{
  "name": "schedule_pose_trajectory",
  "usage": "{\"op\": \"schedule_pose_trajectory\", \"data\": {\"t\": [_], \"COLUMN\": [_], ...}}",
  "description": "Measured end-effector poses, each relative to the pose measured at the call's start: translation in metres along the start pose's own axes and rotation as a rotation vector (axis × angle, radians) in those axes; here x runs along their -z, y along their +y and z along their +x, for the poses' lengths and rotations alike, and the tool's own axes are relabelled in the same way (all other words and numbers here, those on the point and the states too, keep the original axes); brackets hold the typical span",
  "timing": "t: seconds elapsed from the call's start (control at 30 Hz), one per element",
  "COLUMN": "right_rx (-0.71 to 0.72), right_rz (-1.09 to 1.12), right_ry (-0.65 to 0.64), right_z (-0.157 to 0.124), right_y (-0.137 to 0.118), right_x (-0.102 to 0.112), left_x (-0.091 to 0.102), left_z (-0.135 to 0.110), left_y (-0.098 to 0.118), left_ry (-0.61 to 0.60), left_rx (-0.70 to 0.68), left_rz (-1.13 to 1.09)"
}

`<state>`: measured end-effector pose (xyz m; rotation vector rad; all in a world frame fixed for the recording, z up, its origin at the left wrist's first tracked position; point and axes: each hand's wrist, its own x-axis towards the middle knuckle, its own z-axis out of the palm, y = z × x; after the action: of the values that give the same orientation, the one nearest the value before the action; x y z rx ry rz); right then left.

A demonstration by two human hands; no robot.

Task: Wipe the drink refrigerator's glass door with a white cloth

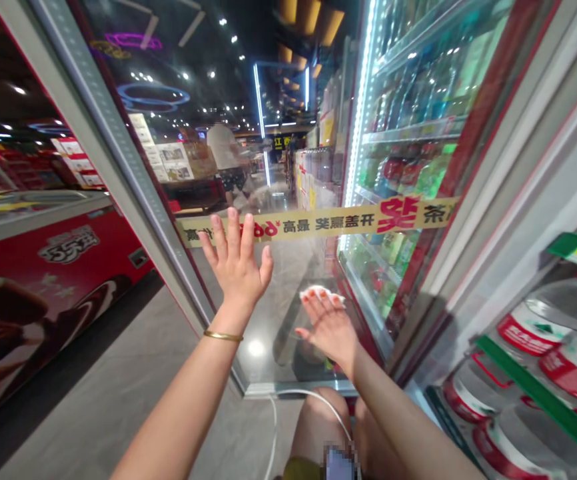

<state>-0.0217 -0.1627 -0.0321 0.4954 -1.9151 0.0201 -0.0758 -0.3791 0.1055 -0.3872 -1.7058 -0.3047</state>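
Before a tall glass door (288, 283), the person is down low, bare knees (322, 417) near its bottom edge. The left hand (238, 267) is raised to the pane, its fingers spread wide and gripping nothing, overlapping a yellow strip (318, 225); I'd say it is there to steady the door. Lower down, the right hand (331, 327) lays its fingers, close together with the thumb apart, over a white cloth (337, 297) whose edge peeps out past the fingertips. That cloth looks held to the glass by flat pressure rather than pinched, probably to keep it spread. The strip's lettering reads backwards, so its printed face likely points to the far side. A white cord (274, 433) loops by the knees, and big water jugs (533, 325) stand on racks (543, 400) to the right.
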Motion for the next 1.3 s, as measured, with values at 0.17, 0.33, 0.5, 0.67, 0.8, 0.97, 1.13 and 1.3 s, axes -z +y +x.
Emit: {"op": "schedule_pose_trajectory", "data": {"t": [0.17, 0.33, 0.5, 0.67, 0.8, 0.97, 1.13, 1.3], "right_rx": [-0.472, -0.374, 0.033, -0.491, -0.264, 0.053, -0.530, -0.168], "right_rz": [-0.097, -0.117, -0.145, -0.118, -0.141, -0.212, -0.115, -0.090], "right_ry": [0.226, 0.173, 0.046, 0.229, 0.166, 0.029, 0.240, 0.113], "right_z": [0.053, 0.124, 0.072, 0.123, 0.152, 0.095, 0.128, 0.150], "right_y": [0.085, 0.053, 0.052, 0.129, 0.071, 0.055, 0.137, 0.055], "right_x": [0.040, 0.032, 0.027, 0.066, 0.056, 0.038, 0.070, 0.052], "left_x": [0.001, 0.006, 0.007, 0.010, 0.016, 0.020, 0.020, 0.022], "left_z": [0.000, 0.001, 0.000, 0.000, -0.001, -0.003, -0.004, -0.006], "left_y": [0.003, 0.006, 0.008, 0.010, 0.010, 0.013, 0.017, 0.014], "left_ry": [0.039, 0.077, 0.097, 0.117, 0.107, 0.114, 0.113, 0.087], "left_rx": [-0.049, -0.085, -0.082, -0.091, -0.095, -0.105, -0.089, -0.078], "left_rz": [0.057, 0.060, 0.093, 0.116, 0.111, 0.125, 0.114, 0.085]}}
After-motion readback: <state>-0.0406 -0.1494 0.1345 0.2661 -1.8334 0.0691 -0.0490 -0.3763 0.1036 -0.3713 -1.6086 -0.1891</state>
